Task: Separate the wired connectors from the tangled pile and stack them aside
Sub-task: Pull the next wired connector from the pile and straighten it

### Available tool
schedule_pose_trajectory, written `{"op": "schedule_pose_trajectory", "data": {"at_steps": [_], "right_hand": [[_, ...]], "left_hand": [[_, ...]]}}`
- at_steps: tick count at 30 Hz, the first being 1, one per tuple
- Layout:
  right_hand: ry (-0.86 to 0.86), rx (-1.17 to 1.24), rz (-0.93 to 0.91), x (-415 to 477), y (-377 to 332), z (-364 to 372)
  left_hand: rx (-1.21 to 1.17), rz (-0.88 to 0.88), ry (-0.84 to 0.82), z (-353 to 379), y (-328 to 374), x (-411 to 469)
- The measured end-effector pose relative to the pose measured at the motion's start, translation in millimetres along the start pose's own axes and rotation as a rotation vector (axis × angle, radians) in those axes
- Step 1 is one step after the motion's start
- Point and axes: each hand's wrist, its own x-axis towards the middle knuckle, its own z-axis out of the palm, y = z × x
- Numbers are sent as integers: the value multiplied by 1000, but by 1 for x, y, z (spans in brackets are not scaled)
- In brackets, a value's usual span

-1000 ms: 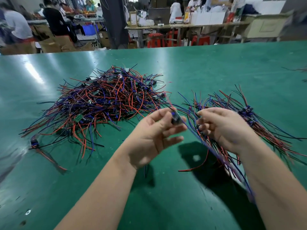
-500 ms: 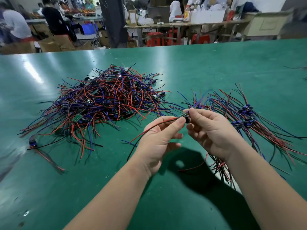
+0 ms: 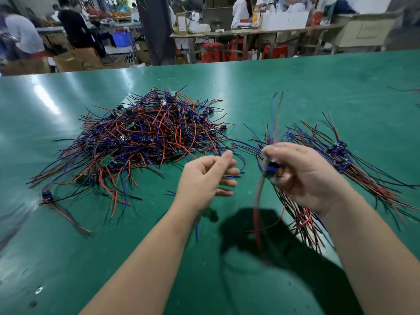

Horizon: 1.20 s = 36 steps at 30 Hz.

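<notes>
My right hand point(image 3: 302, 176) pinches the blue connector point(image 3: 271, 169) by its body, likely the stiff part, wires point(image 3: 257, 212) dangling limp; left hand point(image 3: 204, 178) loose, empty.

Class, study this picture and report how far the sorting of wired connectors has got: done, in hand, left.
Done: a smaller stack of connectors lies aligned on the right of the table. In hand: the right hand grips one blue connector, wires trailing; the left hand beside it holds nothing. Left: the tangled pile, by far the larger heap, and a stray connector at far left.
</notes>
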Motion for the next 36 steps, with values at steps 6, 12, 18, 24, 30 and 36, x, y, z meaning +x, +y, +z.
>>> {"op": "schedule_pose_trajectory", "data": {"at_steps": [6, 12, 18, 24, 30, 36], "right_hand": [[68, -452, -71, 4, 18, 0], [324, -346, -197, 5, 0, -12], [542, -74, -341, 3, -15, -27], [525, -144, -411, 2, -17, -26], [-125, -879, -397, -5, 21, 8], [170, -1005, -550, -5, 10, 1]], "left_hand": [[0, -182, -219, 13, -5, -10], [217, -307, -474, 8, -6, -14], [440, -380, -685, 4, -5, -20], [44, -239, -176, -7, 5, -2], [-97, -194, -80, -2, 0, -1], [229, -60, 2, -9, 2, 3]]}}
